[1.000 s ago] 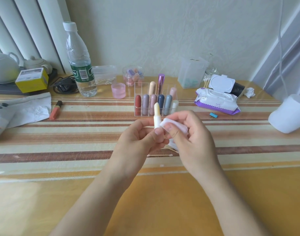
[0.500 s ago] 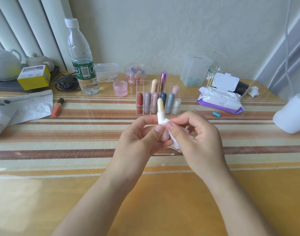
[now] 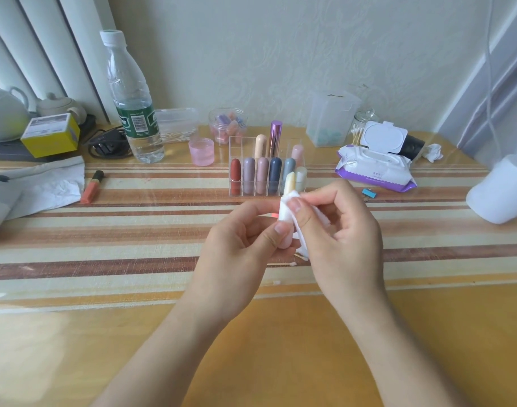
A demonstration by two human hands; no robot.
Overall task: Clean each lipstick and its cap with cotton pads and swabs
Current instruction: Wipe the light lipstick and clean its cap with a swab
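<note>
We see the left hand (image 3: 239, 245) curled round the base of a pale lipstick (image 3: 290, 181), upright above the bench (image 3: 133, 348), just before the rack (image 3: 236, 148). A pad (image 3: 285, 214) wraps its middle, pinched by the right hand (image 3: 339, 230). Beneath lies seemingly a swab (image 3: 280, 264), half hidden.

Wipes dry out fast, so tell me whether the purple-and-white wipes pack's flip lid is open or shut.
Open: the white plastic flip lid stands raised above the purple-and-white wipes pack.
</note>
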